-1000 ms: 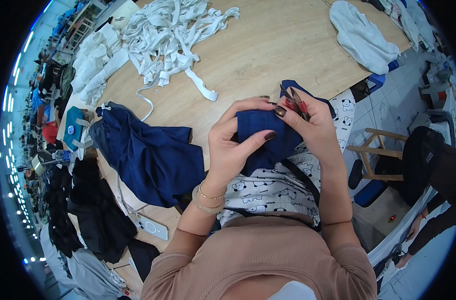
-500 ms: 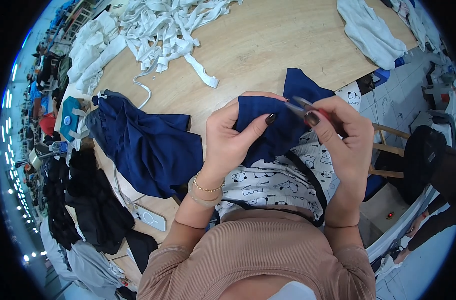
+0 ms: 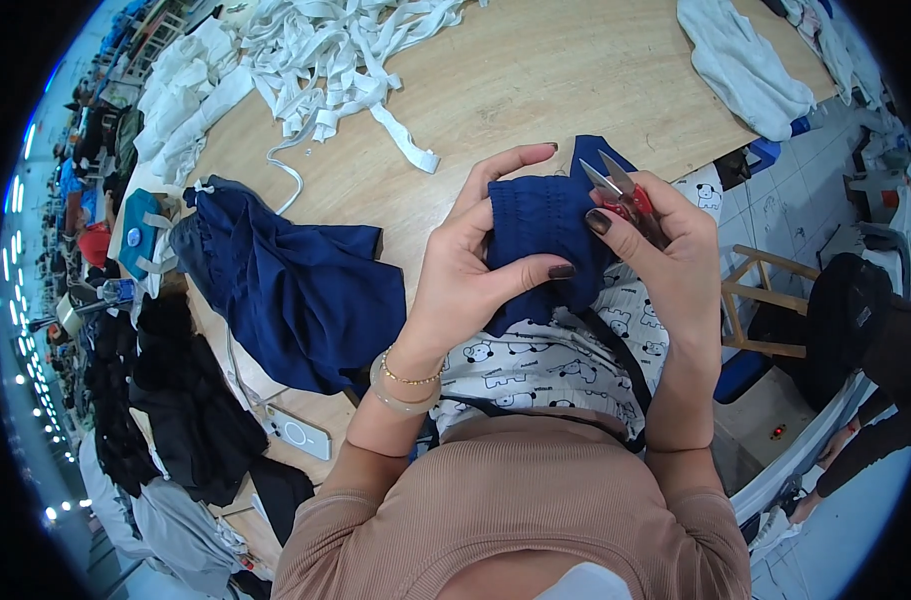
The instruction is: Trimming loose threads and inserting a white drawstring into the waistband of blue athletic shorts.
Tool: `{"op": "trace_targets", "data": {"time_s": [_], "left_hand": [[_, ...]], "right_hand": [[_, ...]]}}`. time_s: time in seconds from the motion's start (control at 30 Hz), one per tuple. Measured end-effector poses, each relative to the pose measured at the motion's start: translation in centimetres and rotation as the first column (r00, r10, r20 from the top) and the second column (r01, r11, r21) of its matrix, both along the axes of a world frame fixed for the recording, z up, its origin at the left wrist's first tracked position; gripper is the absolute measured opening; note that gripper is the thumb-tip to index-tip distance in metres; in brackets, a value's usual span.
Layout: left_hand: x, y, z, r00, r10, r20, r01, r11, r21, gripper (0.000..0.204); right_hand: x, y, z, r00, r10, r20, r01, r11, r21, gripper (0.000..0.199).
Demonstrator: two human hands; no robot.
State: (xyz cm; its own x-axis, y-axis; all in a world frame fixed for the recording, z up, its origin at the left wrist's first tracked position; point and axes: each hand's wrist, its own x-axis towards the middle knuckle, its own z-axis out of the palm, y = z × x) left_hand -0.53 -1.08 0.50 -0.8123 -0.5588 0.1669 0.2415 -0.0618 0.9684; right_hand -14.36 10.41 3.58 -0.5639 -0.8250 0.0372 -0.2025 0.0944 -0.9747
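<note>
Close in front of me is a navy blue garment with a gathered elastic band. My left hand grips that band, the thumb on the near face and fingers behind it. In my right hand is a pair of small red-handled thread snips, blades apart and pointing up and left. My right thumb lies against the garment's right side. A second navy garment, loosely crumpled, rests on the table to the left.
White elastic strips heap at the table's far left. White cloth lies far right. A phone and black garments are at lower left. A dog-print cloth covers my lap. At right stand a wooden stool and another person's arm.
The snips have turned from pointing left over the garment's top edge to pointing upward. My right hand has shifted slightly left, and the gathered band now faces up, stretched flatter.
</note>
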Motion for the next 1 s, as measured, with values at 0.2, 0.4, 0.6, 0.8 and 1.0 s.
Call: {"op": "trace_targets", "data": {"time_s": [0.2, 0.4, 0.6, 0.8, 1.0], "left_hand": [[0.1, 0.0, 0.1, 0.999, 0.030, -0.019, -0.029, 0.999, 0.034, 0.031], [0.4, 0.1, 0.2, 0.994, 0.109, 0.010, -0.109, 0.994, -0.006, 0.010], [0.5, 0.2, -0.1, 0.992, 0.123, -0.012, -0.123, 0.985, -0.118, 0.011], [0.3, 0.3, 0.2, 0.994, 0.113, 0.004, -0.112, 0.987, -0.113, 0.012], [0.4, 0.1, 0.0, 0.994, 0.110, 0.002, -0.108, 0.978, -0.180, 0.012]], "right_hand": [[-0.1, 0.1, 0.3, 1.000, 0.005, -0.017, -0.005, 1.000, 0.017, 0.013], [0.6, 1.1, 1.8, 0.982, -0.002, 0.187, 0.013, 0.998, -0.054, 0.014], [1.2, 2.3, 3.4, 0.997, 0.004, -0.078, -0.003, 1.000, 0.020, 0.012], [1.4, 2.2, 3.4, 0.989, -0.029, -0.143, 0.041, 0.996, 0.081, 0.008], [1.3, 2.0, 3.4, 0.987, -0.033, -0.158, 0.051, 0.992, 0.113, 0.008]]}}
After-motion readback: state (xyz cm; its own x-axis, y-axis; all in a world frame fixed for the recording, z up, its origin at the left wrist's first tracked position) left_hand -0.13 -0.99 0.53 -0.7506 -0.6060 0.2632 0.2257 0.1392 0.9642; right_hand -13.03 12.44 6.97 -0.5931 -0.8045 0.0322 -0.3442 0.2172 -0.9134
